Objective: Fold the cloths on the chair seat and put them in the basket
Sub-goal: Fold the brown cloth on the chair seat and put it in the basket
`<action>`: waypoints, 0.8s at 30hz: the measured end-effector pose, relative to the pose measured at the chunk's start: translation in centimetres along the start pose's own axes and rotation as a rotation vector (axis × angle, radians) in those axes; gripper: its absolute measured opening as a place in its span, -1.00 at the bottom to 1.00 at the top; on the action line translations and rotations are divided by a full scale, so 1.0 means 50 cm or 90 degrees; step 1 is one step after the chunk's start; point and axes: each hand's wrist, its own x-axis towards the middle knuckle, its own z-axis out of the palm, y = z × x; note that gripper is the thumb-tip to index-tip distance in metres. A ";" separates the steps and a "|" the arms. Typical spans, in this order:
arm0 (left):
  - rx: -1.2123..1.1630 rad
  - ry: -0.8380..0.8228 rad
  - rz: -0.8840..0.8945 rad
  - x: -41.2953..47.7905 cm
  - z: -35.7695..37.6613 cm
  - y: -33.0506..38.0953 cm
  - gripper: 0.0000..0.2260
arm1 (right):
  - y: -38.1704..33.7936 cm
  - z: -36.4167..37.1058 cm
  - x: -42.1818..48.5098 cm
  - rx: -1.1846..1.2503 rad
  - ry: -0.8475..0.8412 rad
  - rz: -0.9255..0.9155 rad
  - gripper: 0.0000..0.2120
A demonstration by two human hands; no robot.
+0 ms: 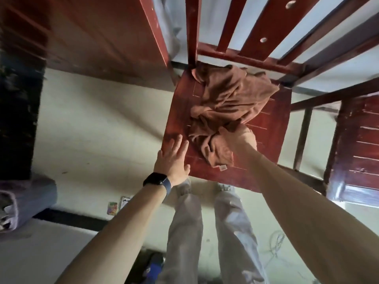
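Brown towel (227, 103) crumpled on chair seat (184, 103) looks soft, light, floppy; best taken by a corner. Right hand (245, 138) grips its folds; left hand (174, 158) flat, released.

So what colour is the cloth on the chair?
The cloth is plain brown; head view shows it best.

Soft brown cloth (227, 105); red varnished wood seat (180, 103), scuffed.
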 end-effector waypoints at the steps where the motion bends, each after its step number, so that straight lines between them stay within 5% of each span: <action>1: -0.043 -0.009 0.000 -0.003 -0.015 0.000 -0.35 | -0.005 -0.008 -0.008 0.014 0.007 0.002 -0.53; 5: -0.154 0.044 0.018 -0.044 -0.118 0.018 -0.41 | -0.021 -0.098 -0.118 0.179 0.036 -0.045 -0.78; 8: -0.198 0.125 0.075 -0.103 -0.230 0.065 -0.37 | -0.033 -0.208 -0.255 0.166 0.074 -0.151 -0.92; 14: -0.230 0.249 0.316 -0.279 -0.488 0.241 -0.20 | -0.053 -0.451 -0.513 0.042 0.124 -0.390 -0.70; 18: -0.090 0.248 0.419 -0.394 -0.620 0.352 -0.57 | -0.070 -0.594 -0.632 -0.033 0.185 -0.540 -0.72; 24: -0.220 0.250 0.389 -0.536 -0.748 0.420 -0.82 | -0.064 -0.742 -0.746 0.037 0.296 -0.570 -0.82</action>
